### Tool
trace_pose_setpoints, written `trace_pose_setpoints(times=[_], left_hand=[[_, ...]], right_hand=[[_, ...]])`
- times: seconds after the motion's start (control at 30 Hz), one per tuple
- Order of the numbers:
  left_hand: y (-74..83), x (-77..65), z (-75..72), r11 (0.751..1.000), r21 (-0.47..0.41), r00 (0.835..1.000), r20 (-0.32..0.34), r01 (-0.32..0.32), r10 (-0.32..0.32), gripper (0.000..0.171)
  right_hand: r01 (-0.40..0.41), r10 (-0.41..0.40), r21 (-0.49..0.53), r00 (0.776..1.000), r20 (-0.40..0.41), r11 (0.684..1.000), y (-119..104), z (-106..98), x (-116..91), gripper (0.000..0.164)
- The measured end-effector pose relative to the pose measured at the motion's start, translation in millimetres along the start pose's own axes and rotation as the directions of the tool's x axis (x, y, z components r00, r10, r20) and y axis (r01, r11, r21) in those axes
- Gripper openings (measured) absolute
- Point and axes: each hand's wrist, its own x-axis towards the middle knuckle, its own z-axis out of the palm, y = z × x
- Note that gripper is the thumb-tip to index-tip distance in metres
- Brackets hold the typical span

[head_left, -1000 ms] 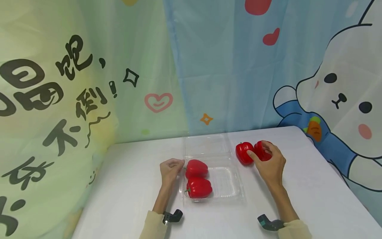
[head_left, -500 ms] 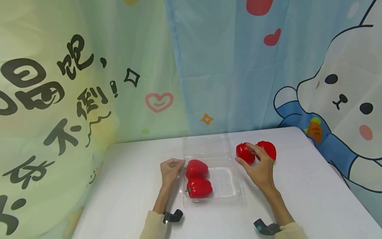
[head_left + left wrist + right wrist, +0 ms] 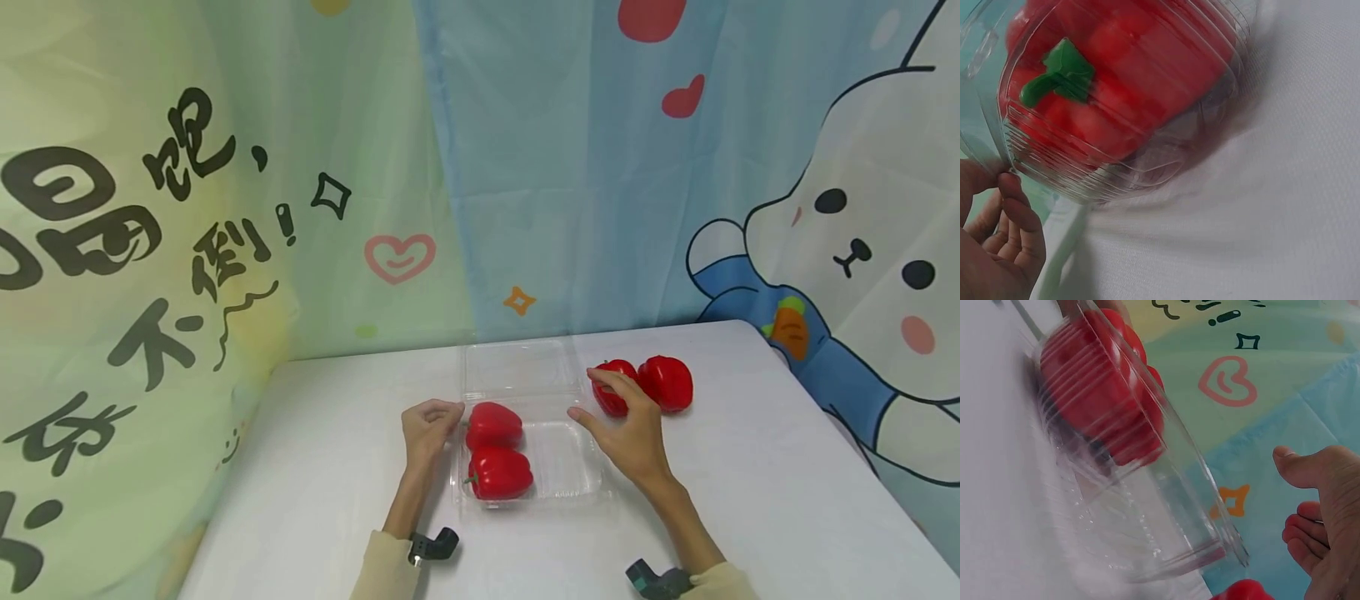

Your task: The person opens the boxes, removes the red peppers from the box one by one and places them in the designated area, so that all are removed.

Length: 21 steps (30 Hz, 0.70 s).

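Note:
A clear plastic clamshell container point(image 3: 562, 462) lies open on the table. Two red bell peppers point(image 3: 501, 473) sit in its left half; a green stem point(image 3: 1066, 72) shows through the wall in the left wrist view. My left hand point(image 3: 429, 429) pinches the container's left rim between thumb and fingertips. My right hand point(image 3: 633, 429), thumb and fingers spread with nothing between them, hovers near the container's right edge. Behind it is a third bell pepper point(image 3: 612, 405), partly hidden by the fingers. Touching that one on the right is another red pepper point(image 3: 669, 383).
The container's transparent lid point(image 3: 517, 367) lies folded back toward the curtain point(image 3: 525, 208). White cloth point(image 3: 337, 450) covers the table, whose far edge meets the printed curtain. A small black camera point(image 3: 435, 545) is strapped to the left wrist, another point(image 3: 656, 579) to the right.
My right hand has left the far-right pepper and moved left, past the other loose pepper, toward the container. My left hand has stayed on the rim; the peppers have not visibly moved.

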Motion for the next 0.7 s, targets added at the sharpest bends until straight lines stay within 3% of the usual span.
trace_pose_setpoints(times=[0.33,0.7], left_hand=[[-0.6,-0.5,-0.3,1.000,-0.003,1.000,0.005,-0.004,0.004,0.017],[1.5,-1.3,-0.3,1.000,-0.012,1.000,0.011,0.009,-0.009,0.017]], right_hand=[[0.095,-0.099,0.043,0.991,0.093,0.995,-16.0,11.5,-8.4,0.075],[0.130,-0.154,0.110,0.953,0.262,0.985,-30.6,26.0,-15.1,0.068]])
